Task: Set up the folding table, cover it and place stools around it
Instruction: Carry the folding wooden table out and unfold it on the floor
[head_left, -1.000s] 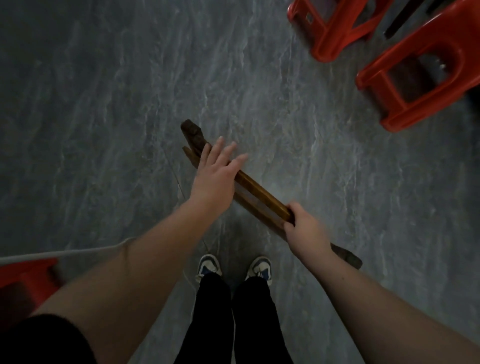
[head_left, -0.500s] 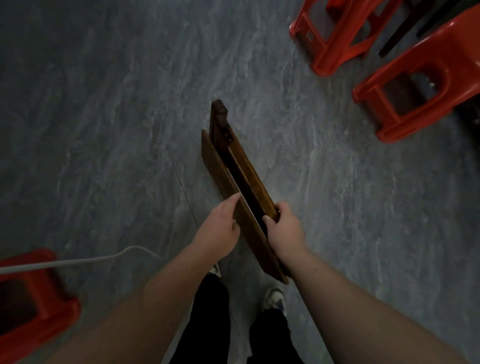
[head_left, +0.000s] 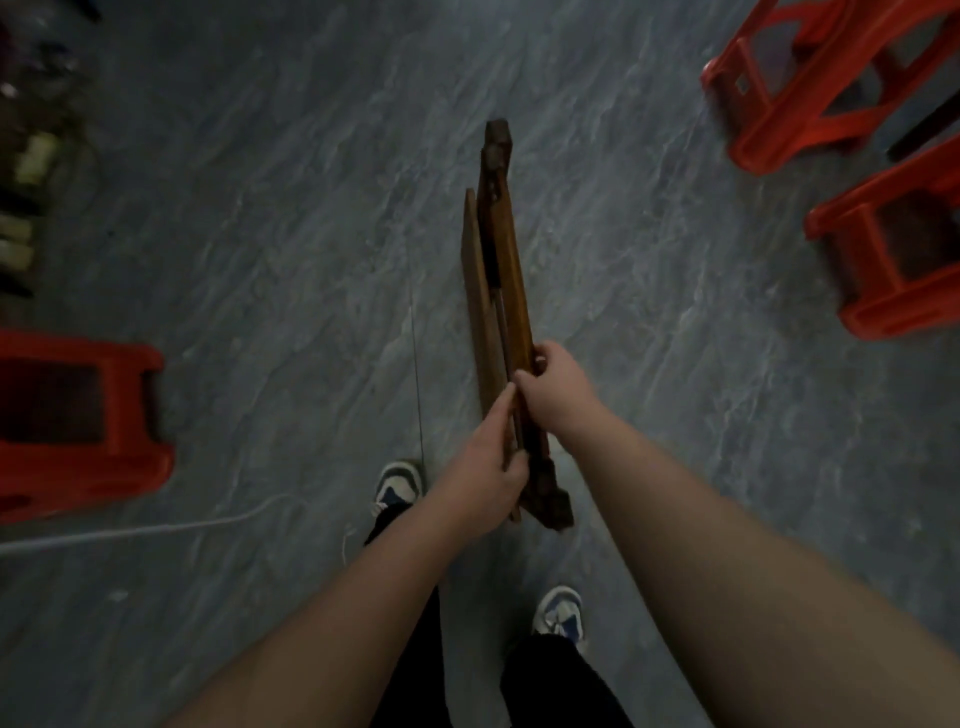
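Note:
A dark brown wooden folding table (head_left: 498, 249), still folded flat, stands on edge in front of me and points away over the grey floor. My left hand (head_left: 485, 470) grips its near end from the left, fingers curled round a slat. My right hand (head_left: 553, 395) holds the frame a little farther along from the right. Two red plastic stools lie tipped at the right: one (head_left: 784, 88) at the top, the other (head_left: 893, 244) below it. A third red stool (head_left: 78, 421) sits at the left edge.
A white cable (head_left: 156, 530) runs across the grey marbled floor (head_left: 260, 234) from the left edge toward my feet. Dim clutter (head_left: 26, 156) lines the upper left corner. My two shoes are below the table's near end.
The folded table has swung from a diagonal to nearly straight ahead. My left hand slid toward its near end and now curls on a slat; the right hand kept its hold.

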